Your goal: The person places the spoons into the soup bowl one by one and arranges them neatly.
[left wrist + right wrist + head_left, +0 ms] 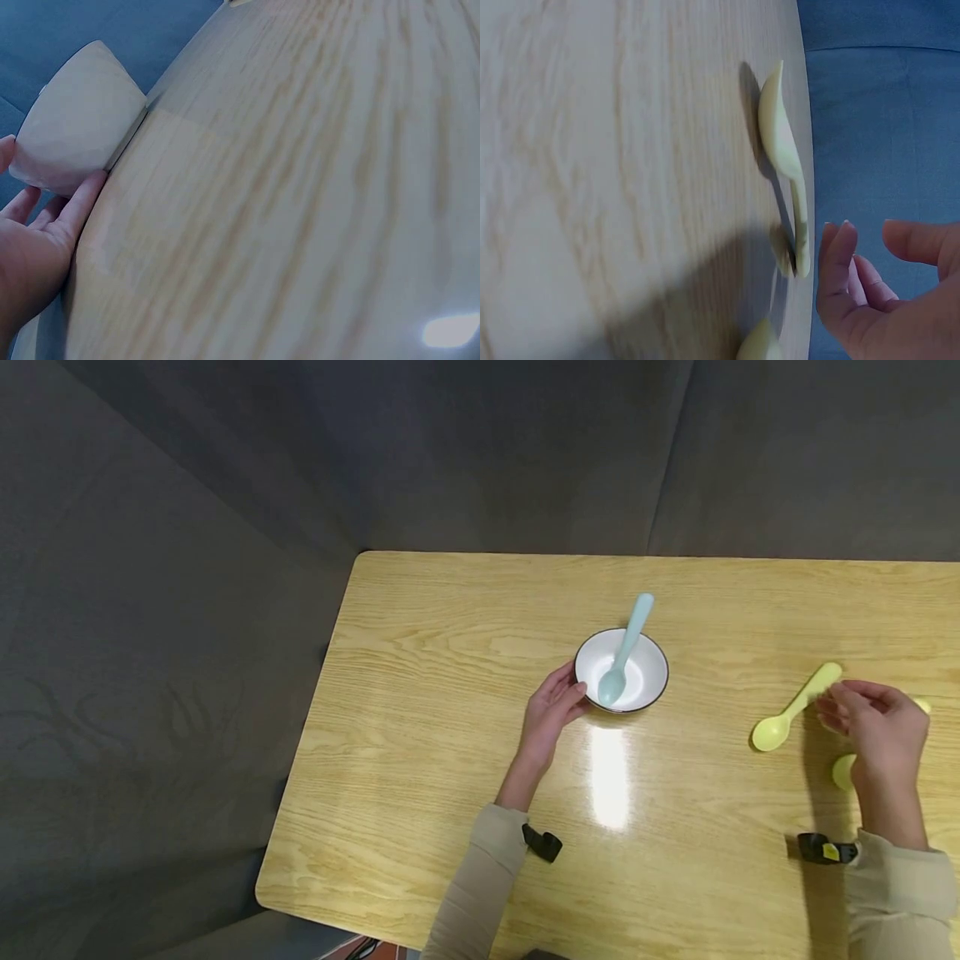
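A white bowl (pixel 651 675) with a dark rim stands on the wooden table. My left hand (pixel 552 710) grips its left side, thumb at the rim and fingers against the outer wall; the left wrist view shows the bowl's outside (pixel 82 127). A pale blue spoon (pixel 627 645) rests inside, its handle leaning past the far rim. Over at the right, my right hand (pixel 885 727) hovers by the handle of a yellow spoon (pixel 787 717), thumb and fingers apart with nothing between them. A second yellow spoon (pixel 843 772) lies partly hidden beneath that hand.
The wooden table (pixel 420 760) ends in a rounded left edge. Dark grey cloth (pixel 487 460) hangs behind it and to the left. Each wrist carries a black strap (pixel 542 842). Light glares off the tabletop in front of the bowl.
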Demonstrator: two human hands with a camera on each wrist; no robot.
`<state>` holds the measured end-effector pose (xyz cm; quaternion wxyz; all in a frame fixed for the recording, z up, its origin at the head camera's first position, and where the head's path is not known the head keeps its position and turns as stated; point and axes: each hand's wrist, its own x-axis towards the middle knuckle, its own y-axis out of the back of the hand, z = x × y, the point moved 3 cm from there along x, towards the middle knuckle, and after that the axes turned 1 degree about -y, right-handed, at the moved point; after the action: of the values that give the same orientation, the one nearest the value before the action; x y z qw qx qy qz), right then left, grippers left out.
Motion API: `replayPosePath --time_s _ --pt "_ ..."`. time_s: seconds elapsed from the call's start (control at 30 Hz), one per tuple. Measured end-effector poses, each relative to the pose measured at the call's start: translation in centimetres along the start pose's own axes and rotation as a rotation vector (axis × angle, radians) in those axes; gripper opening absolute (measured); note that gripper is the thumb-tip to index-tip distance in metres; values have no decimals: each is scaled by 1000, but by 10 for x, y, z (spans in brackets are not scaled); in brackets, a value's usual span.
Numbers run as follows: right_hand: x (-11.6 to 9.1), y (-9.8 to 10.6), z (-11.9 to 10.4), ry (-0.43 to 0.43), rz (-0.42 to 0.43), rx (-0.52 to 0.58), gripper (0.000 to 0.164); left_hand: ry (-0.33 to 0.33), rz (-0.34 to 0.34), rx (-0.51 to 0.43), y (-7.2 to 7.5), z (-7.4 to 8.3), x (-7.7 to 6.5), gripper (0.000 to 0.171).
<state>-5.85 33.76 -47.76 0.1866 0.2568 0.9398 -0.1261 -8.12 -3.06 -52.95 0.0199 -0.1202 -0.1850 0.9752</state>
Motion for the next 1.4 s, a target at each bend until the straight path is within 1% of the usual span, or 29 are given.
replayPosePath --time_s 0.17,0.23,0.37,0.47,0.73,0.87,0.97,1.03,1.27,1.4 --pt "3 3 4 -39 1 -47 17 -6 -4 -4 1 -1 0 48" --pt "3 4 6 -46 -11 -60 17 -8 -4 -3 1 -2 0 48" --pt "3 4 11 -66 -52 -78 10 -5 -1 -5 1 -1 0 48" --pt "3 4 13 -79 -71 -102 9 -5 -1 -8 1 -1 0 47" --pt "4 3 15 -78 -103 -78 10 -12 -3 5 1 -1 0 47" --pt "4 3 16 -60 -112 -96 17 -15 -1 10 1 -1 0 47" --pt "5 4 17 -55 -101 -129 22 -13 2 11 1 -1 -1 47" --pt "6 4 17 -56 -94 -156 22 -12 2 14 1 -1 -1 47" --pt "9 4 14 -61 -97 -334 18 -14 3 13 1 -2 0 47" --pt "11 4 14 -73 -105 -364 22 1 11 15 1 -2 -1 47"
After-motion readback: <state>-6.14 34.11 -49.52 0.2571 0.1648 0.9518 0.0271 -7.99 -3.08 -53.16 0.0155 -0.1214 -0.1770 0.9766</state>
